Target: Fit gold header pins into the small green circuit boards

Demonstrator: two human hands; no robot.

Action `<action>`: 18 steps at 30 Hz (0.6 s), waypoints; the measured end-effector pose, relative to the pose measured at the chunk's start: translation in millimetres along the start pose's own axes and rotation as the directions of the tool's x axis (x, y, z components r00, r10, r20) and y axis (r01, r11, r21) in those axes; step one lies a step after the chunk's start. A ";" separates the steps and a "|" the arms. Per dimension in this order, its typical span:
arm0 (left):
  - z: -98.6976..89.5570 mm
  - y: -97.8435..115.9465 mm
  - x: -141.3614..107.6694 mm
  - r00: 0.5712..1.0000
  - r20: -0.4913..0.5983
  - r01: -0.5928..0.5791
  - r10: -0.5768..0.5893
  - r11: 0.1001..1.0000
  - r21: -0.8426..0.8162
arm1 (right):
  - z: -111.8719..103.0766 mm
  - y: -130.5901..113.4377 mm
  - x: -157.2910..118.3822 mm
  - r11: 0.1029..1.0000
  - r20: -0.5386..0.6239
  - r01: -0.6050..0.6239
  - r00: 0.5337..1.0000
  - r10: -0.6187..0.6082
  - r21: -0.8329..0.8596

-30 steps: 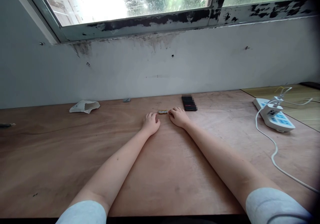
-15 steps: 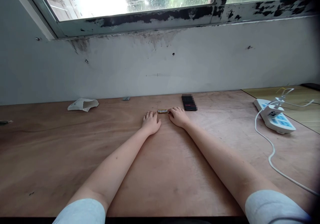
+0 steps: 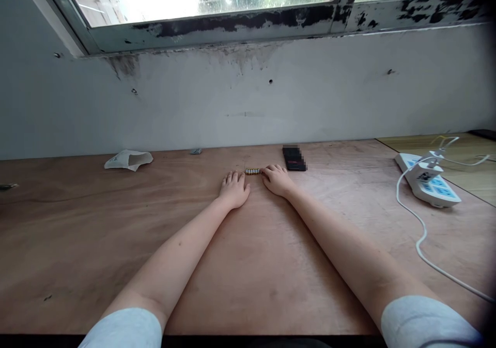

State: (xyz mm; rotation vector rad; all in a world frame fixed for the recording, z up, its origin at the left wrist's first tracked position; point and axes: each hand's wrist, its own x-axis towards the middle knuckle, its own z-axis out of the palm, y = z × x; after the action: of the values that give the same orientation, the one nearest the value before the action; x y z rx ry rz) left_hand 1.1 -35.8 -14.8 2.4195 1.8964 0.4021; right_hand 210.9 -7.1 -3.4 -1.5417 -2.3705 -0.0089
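A short row of small pale beads [image 3: 252, 171] lies on the plywood tabletop [image 3: 116, 244], straight in front of me. Their exact kind is too small to tell. My right hand [image 3: 276, 180] rests palm down with its fingertips at the row's right end. My left hand [image 3: 234, 190] lies flat just left of the row, with its fingers slightly spread and a narrow gap to the beads. Neither hand holds anything.
A black phone-like device [image 3: 294, 159] lies just beyond my right hand. Farther left are a crumpled paper scrap [image 3: 127, 160] and a small grey item [image 3: 196, 151]. A white power strip [image 3: 428, 182] and its white cable [image 3: 411, 218] sit at right. A wall runs behind the table.
The view has tilted slightly, so the window sits higher in the frame. My hands and the row of beads have stayed in place.
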 end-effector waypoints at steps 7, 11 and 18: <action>-14.6 -4.6 -0.4 0.997 0.070 -0.038 0.030 0.992 0.122 | -0.7 -1.5 -0.5 0.999 0.012 0.014 1.000 -0.014 -0.035; -18.0 -6.4 2.6 0.996 0.075 -0.051 0.040 0.988 0.148 | 0.7 -1.9 0.1 0.999 0.003 0.023 1.000 -0.023 -0.041; -20.1 -5.6 9.6 0.996 0.083 -0.037 0.023 0.986 0.162 | 1.6 -3.1 1.4 0.999 0.001 0.010 1.000 -0.010 -0.033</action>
State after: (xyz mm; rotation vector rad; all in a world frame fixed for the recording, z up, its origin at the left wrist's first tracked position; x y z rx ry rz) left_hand -6.8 -27.8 5.3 2.5243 1.9320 0.1523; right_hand 207.2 -6.9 -4.0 -1.5452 -2.3903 -0.0499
